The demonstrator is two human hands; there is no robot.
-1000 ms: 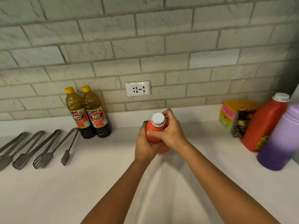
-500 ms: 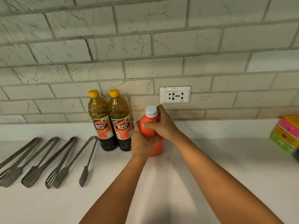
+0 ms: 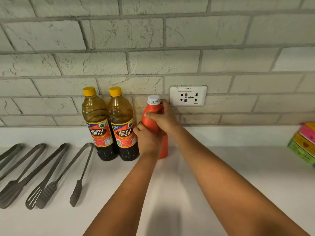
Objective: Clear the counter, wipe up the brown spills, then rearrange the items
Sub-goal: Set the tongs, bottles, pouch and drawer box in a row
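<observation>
A: From the head camera, where does the orange bottle (image 3: 152, 120) stand?

B: Upright on the white counter (image 3: 230, 167), close to the brick wall (image 3: 153, 40), just beside the right one of two Datu Puti bottles (image 3: 111, 125). Its white cap (image 3: 154, 99) is on, below and left of the wall socket (image 3: 188, 96).

A: And the hands?

B: Both hold it. The right hand (image 3: 166, 119) wraps around the upper part, near the shoulder, thumb lying across the front. The left hand (image 3: 147, 139) grips lower down, fingers curled around the left side, between the orange bottle and the nearer Datu Puti bottle.

A: Do the bottles touch?

B: That cannot be told; the left hand covers the gap.

A: What else lies on the counter?

B: Four grey metal tongs (image 3: 42, 174) side by side on the left, well apart from the hands. At the far right edge, a stack of coloured packs (image 3: 305, 142), pink, yellow and green, partly cut off.
</observation>
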